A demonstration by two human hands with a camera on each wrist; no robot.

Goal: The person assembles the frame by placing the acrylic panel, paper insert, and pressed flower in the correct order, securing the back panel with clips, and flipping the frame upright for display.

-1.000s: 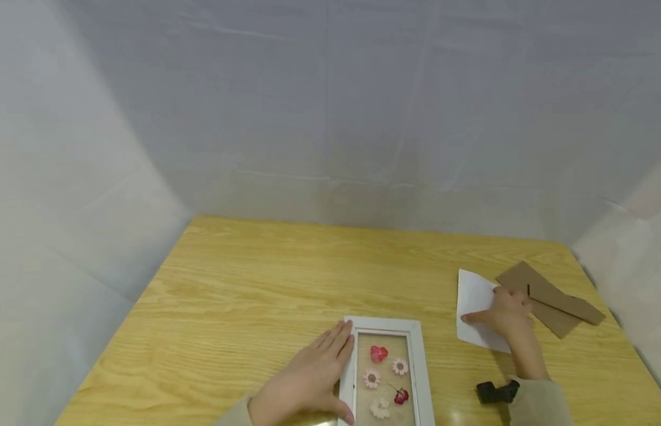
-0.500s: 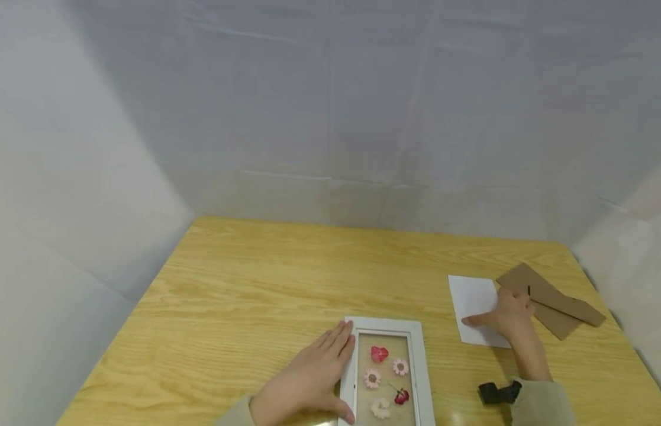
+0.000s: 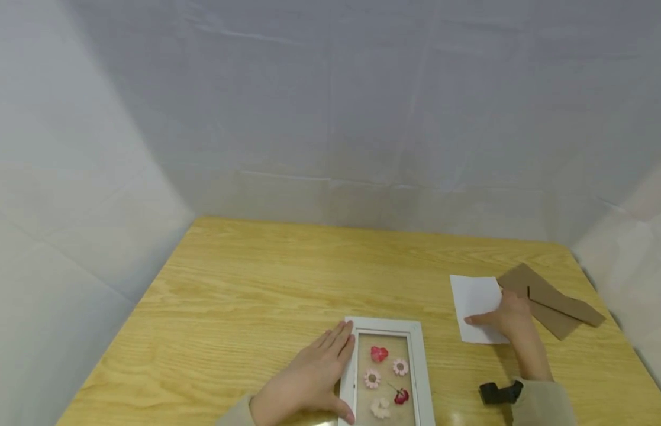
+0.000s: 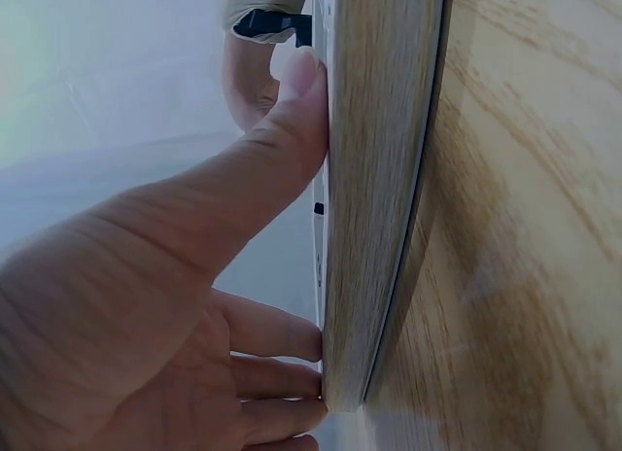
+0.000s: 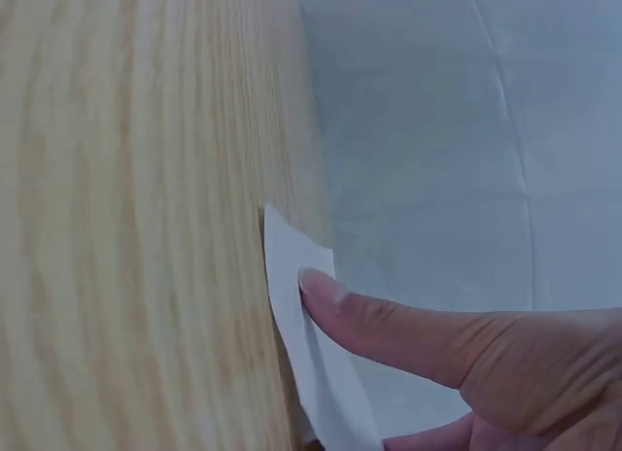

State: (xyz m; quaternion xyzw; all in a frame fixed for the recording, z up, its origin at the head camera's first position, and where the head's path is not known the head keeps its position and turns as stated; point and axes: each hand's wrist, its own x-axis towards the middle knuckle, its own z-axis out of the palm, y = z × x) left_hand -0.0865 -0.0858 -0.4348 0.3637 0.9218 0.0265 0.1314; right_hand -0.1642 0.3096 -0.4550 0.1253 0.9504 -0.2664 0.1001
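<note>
A white picture frame (image 3: 423, 373) lies near the front of the table, with several pressed flowers (image 3: 371, 378) in pink, red and cream behind its pane. My left hand (image 3: 314, 376) rests along the frame's left side, fingers and thumb straight; in the left wrist view the thumb (image 4: 282, 130) and fingertips touch its wood-grained edge. To the right, my right hand (image 3: 513, 319) holds a small white sheet of paper (image 3: 471, 296) by its right side. In the right wrist view the thumb (image 5: 360, 320) lies on the slightly bent paper, its near edge raised; the other fingers are mostly hidden.
Folded brown cardboard (image 3: 559, 307) lies just beyond the right hand, near the table's right edge. A black strap-like piece (image 3: 499, 393) shows at the right cuff. White sheeting (image 3: 330, 118) hangs behind and beside the wooden table (image 3: 245, 284).
The paper has turned and shifted in my right hand, first leftwards, then slightly back to the right, away from the cardboard's tilt. My left hand and the picture frame stay put.
</note>
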